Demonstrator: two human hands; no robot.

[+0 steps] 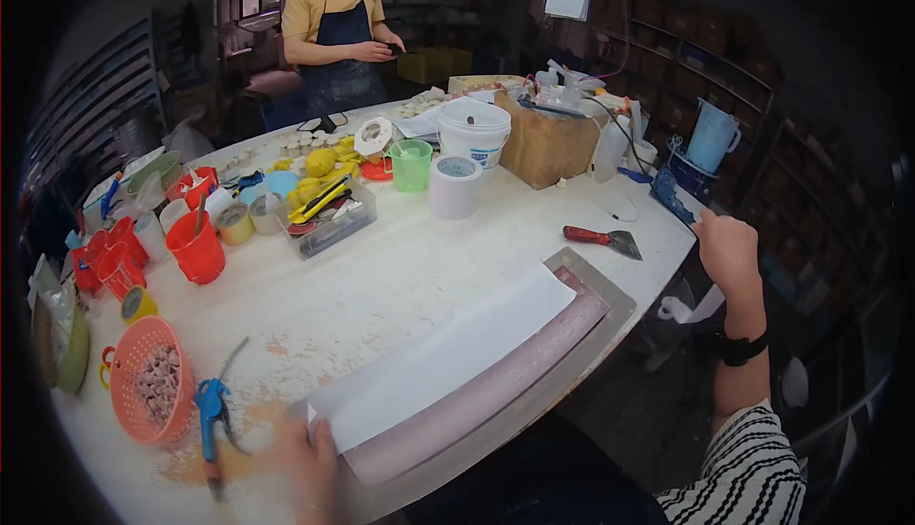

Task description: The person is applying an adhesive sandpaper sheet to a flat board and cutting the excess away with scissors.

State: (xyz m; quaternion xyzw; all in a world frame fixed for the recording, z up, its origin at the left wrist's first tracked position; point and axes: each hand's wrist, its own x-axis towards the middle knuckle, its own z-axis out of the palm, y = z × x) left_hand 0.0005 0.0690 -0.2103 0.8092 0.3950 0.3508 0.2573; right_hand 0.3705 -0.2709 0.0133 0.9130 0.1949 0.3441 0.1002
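A long white paper sheet (448, 349) lies over a pinkish slab (496, 377) on a grey board (620, 306) at the table's near edge. My left hand (310, 468), smeared by motion, is at the sheet's near left corner; its grip is unclear. At the table's right edge, my right hand (729, 249) is closed, its fingertips by the end of a dark blue tool-like object (672, 196). What those fingers pinch is hidden. A scraper (605, 239) with a red handle lies beyond the slab. A blue air blow gun (210, 420) rests left of my left hand.
On the white table (381, 287), a pink colander (148, 382) holds small pieces. Red cups (195, 244), tape rolls, a clear tool box (329, 220), a green cup (411, 165), a white bucket (474, 130) and a wooden box (543, 144) stand farther back. Another person (338, 30) stands across the table.
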